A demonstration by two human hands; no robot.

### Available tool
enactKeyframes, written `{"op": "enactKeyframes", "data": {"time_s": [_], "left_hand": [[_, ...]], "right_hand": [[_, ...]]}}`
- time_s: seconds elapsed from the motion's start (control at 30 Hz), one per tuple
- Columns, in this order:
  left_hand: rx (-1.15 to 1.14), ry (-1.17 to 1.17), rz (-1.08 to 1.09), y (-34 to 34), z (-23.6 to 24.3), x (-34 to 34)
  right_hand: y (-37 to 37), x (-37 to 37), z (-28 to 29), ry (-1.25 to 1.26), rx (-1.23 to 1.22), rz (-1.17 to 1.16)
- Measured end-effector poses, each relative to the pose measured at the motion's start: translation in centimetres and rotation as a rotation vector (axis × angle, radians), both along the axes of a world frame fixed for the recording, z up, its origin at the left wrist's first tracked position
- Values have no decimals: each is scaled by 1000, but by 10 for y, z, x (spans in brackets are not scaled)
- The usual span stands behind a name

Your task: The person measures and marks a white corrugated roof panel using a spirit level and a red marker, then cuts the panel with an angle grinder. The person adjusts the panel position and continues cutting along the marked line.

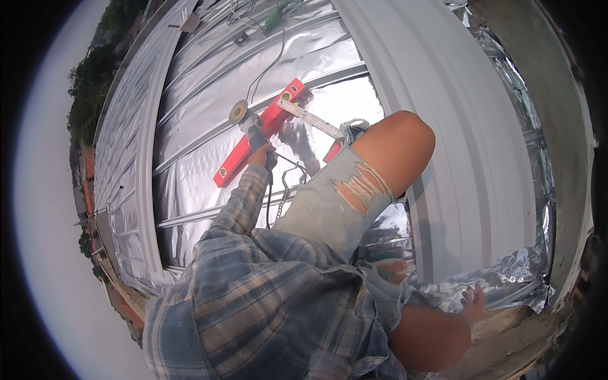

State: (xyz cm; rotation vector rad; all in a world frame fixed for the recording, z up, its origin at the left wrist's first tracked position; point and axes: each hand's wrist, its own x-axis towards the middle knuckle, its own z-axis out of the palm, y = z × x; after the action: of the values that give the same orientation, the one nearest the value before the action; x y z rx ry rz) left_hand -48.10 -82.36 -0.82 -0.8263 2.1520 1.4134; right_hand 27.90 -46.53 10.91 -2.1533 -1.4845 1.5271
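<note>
My left hand (260, 156) is closed around the body of an angle grinder (254, 134), whose round disc (238, 113) points away from me. Close beside the grinder, a red spirit level (238, 156) lies slanted across the silver foil and metal battens. A pale try square (309, 118) with a red handle (332, 151) rests to the right of the level, near my raised knee. At the lower right, past my other knee, my right hand (472, 303) shows spread fingers with nothing in them, near the roof's edge.
Ribbed grey roof sheeting (468, 158) covers the right side, with crumpled foil (506, 278) along its end. A dark cord (277, 63) runs over the foil. A green object (273, 18) lies at the far end. On the left, the roof's edge drops toward trees (95, 88).
</note>
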Motion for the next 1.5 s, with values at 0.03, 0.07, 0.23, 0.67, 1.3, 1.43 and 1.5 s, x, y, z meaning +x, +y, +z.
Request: {"op": "enactKeyframes", "data": {"time_s": [0.03, 0.07, 0.23, 0.67, 1.3, 1.43, 1.5], "left_hand": [[-21, -22, -7, 11, 2, 5], [-42, -44, -15, 21, 5, 13], [-65, 4, -78, 13, -8, 29], [-54, 128, -669, 65, -30, 39], [-29, 168, -649, 44, -78, 16], [-12, 197, -617, 89, -93, 16], [32, 195, -582, 98, -103, 15]], "right_hand": [[-8, -4, 3, -21, 1, -5], [-14, -6, 6, -41, 1, -11], [-35, -7, -4, -108, -65, 4], [-60, -8, -3, -220, -91, -59], [-79, -17, -12, -254, -108, -54], [-102, -14, -17, -238, -76, -104], [-115, -11, -27, -248, -24, -115]]}}
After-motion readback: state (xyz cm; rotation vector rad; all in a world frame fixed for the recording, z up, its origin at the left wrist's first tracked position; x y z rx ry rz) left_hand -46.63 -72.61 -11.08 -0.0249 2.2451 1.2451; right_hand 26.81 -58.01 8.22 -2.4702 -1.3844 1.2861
